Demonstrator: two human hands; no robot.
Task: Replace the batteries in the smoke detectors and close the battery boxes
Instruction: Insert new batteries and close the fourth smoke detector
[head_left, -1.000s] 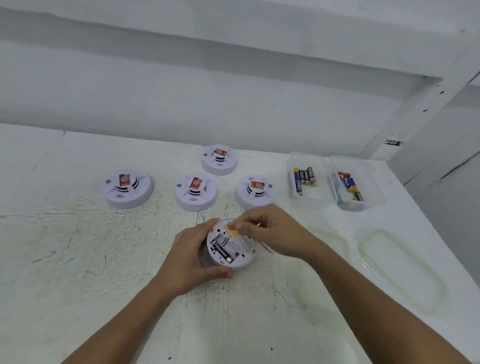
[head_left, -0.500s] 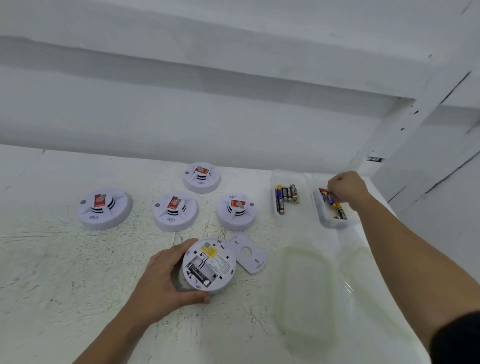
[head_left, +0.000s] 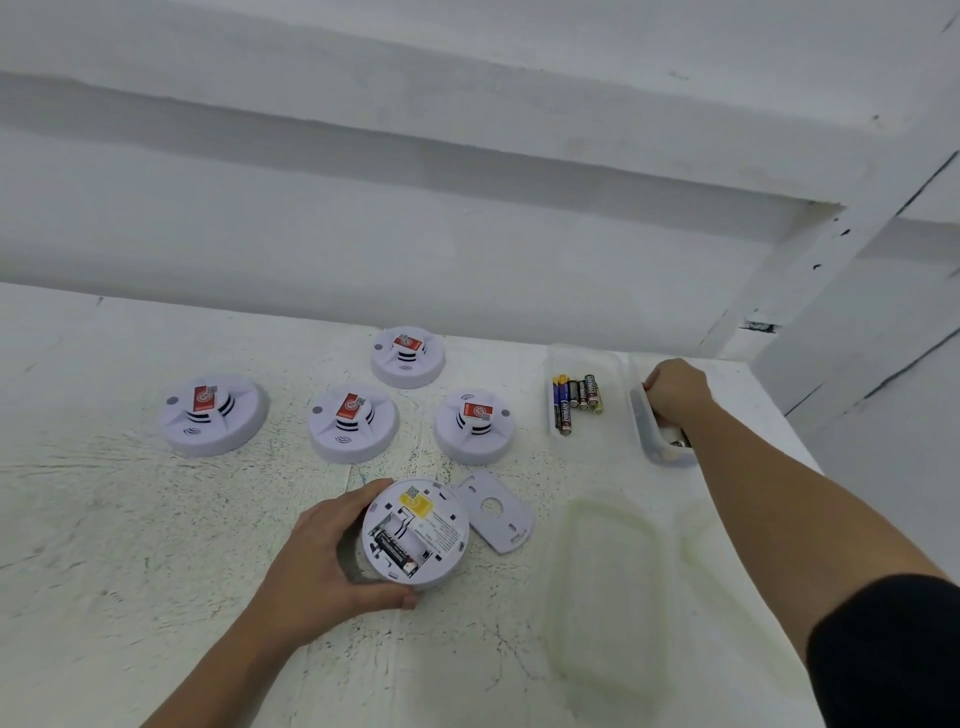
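The white desk (head_left: 130, 545) carried everything. Two clear lids lay flat on it, one (head_left: 608, 587) well right of my left hand (head_left: 317, 566), the other (head_left: 727, 545) under my right forearm. Two clear tubs stood at the back: my right hand (head_left: 678, 389) reached into the right tub (head_left: 641, 428), its fingers (head_left: 667, 413) curled downward, and I could not tell whether they held anything. The left tub (head_left: 584, 358) sat just beside that hand. Four closed smoke detectors (head_left: 353, 423) sat beyond my left fingers (head_left: 363, 499). Those fingers gripped the rim of the open smoke detector (head_left: 415, 532), lying back up on the desk. Its cover plate (head_left: 493, 512) lay just right of it. Loose batteries (head_left: 576, 397) lay in the left tub, and one battery (head_left: 395, 551) sat in the open compartment.
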